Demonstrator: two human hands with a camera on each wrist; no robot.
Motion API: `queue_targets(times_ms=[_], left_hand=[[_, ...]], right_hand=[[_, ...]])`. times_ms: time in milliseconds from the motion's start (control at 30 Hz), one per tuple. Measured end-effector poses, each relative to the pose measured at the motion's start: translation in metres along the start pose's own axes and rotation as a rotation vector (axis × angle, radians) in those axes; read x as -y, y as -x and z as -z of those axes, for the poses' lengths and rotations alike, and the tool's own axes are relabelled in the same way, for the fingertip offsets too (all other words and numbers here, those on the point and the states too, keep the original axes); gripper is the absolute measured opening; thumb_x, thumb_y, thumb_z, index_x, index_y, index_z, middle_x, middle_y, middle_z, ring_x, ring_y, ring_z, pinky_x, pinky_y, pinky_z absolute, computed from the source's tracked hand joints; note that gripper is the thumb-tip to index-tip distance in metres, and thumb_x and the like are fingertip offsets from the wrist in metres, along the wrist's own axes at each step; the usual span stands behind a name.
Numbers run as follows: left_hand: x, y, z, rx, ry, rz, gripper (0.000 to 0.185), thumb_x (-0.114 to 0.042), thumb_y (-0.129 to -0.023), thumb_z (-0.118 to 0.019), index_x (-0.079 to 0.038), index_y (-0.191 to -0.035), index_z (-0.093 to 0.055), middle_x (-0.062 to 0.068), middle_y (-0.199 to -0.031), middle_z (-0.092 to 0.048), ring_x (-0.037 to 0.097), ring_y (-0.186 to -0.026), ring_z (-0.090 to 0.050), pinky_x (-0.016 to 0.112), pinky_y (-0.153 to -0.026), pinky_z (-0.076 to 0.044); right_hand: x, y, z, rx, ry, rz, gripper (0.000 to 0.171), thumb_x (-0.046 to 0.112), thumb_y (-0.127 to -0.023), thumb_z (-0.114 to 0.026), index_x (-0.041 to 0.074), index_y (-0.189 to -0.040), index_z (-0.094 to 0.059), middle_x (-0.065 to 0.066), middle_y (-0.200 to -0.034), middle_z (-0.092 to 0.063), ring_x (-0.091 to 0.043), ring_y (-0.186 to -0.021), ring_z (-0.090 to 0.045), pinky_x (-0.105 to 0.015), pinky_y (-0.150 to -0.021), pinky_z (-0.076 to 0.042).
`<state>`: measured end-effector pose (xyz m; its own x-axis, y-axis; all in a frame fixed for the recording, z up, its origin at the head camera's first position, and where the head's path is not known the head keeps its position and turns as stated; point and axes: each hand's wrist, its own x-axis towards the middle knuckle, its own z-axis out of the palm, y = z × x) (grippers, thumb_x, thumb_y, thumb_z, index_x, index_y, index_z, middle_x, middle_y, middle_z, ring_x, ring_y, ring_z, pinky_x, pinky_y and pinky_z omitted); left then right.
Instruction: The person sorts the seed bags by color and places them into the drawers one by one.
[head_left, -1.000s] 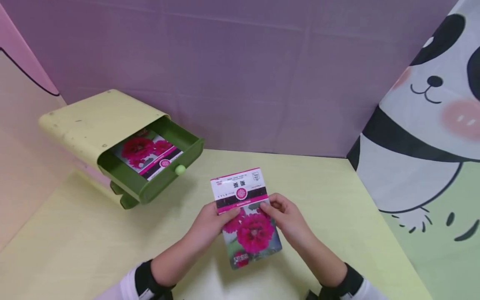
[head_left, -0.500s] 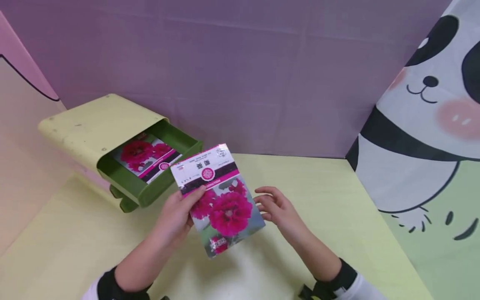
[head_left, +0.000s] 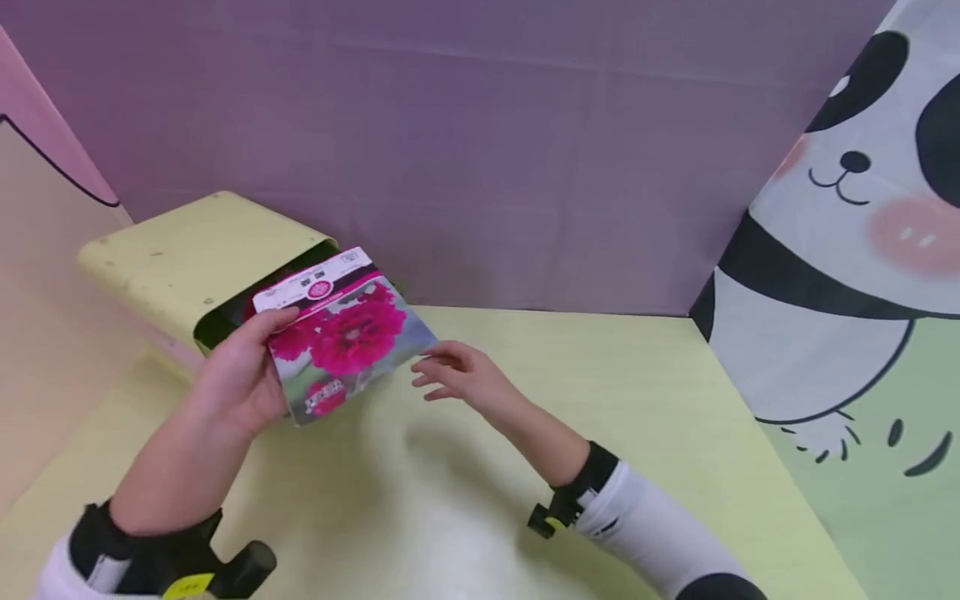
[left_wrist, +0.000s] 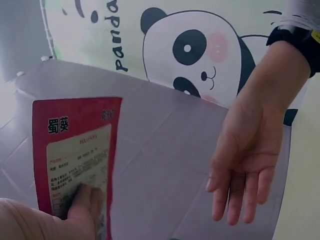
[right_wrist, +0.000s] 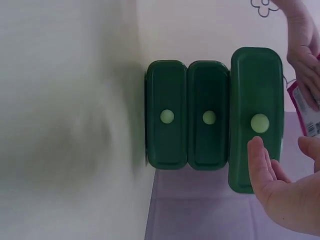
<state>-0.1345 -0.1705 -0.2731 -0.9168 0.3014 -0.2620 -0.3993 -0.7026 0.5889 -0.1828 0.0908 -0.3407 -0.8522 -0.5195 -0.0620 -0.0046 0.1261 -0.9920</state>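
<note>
My left hand (head_left: 243, 375) holds a flower seed packet (head_left: 352, 333), thumb on its front and fingers behind. Pink blooms cover the front; the red back (left_wrist: 42, 150) with its pale text panel shows in the left wrist view. The packet is tilted over the pulled-out green top drawer (right_wrist: 252, 80), mostly hiding it in the head view. My right hand (head_left: 468, 379) holds nothing, its fingers relaxed close to the packet's right corner. In the right wrist view those fingertips overlap the drawer front just by its light green knob (right_wrist: 260, 123).
The yellow cabinet (head_left: 210, 246) stands at the back left of the pale yellow table (head_left: 600, 400). Two lower green drawers, a middle one (right_wrist: 208, 145) and a bottom one (right_wrist: 166, 145), sit farther in. A purple backdrop (head_left: 480, 167) and a panda-printed panel (head_left: 825, 358) border the table.
Both hands held the packet at first; the right hand let go. The left hand carried it left and up over the open drawer, and the right hand followed leftward.
</note>
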Motion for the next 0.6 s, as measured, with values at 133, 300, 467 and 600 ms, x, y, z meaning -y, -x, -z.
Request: queue_targets(times_ms=[133,300,467,600], left_hand=[[-0.019,-0.006,0.015,0.063,0.137,0.058,0.032,-0.025,-0.105,-0.037,-0.014,-0.133,-0.027,0.014,-0.104,-0.073,0.027,-0.095,-0.072,0.041,-0.082,-0.059],[-0.034,-0.014,0.025,0.021,0.264,0.127,0.024,-0.022,-0.105,-0.036,-0.01,-0.126,-0.033,0.019,-0.102,-0.07,0.028,-0.093,-0.071,0.036,-0.08,-0.06],[-0.047,-0.023,0.033,-0.062,0.286,0.146,0.031,-0.022,-0.105,-0.036,-0.016,-0.136,-0.032,0.02,-0.101,-0.071,0.029,-0.096,-0.071,0.036,-0.087,-0.057],[-0.06,-0.032,0.04,-0.119,0.275,0.153,0.037,-0.021,-0.105,-0.037,-0.023,-0.141,-0.029,0.018,-0.102,-0.069,0.026,-0.102,-0.068,0.035,-0.097,-0.052]], right_hand=[[0.007,-0.021,-0.012,-0.003,0.034,0.018,0.039,0.013,-0.098,-0.057,-0.003,-0.133,-0.05,-0.023,-0.126,-0.059,-0.032,-0.112,-0.063,-0.035,-0.088,-0.057],[0.012,-0.038,-0.026,-0.031,0.036,0.019,0.041,0.009,-0.095,-0.06,-0.002,-0.133,-0.048,-0.023,-0.125,-0.059,-0.029,-0.108,-0.064,-0.034,-0.087,-0.058],[0.014,-0.046,-0.038,-0.028,0.035,0.016,0.042,0.007,-0.093,-0.063,-0.002,-0.132,-0.048,-0.022,-0.123,-0.06,-0.027,-0.107,-0.064,-0.032,-0.084,-0.058],[0.016,-0.049,-0.044,-0.027,0.041,0.018,0.041,0.006,-0.092,-0.064,-0.003,-0.13,-0.049,-0.022,-0.122,-0.059,-0.027,-0.103,-0.065,-0.031,-0.082,-0.059]])
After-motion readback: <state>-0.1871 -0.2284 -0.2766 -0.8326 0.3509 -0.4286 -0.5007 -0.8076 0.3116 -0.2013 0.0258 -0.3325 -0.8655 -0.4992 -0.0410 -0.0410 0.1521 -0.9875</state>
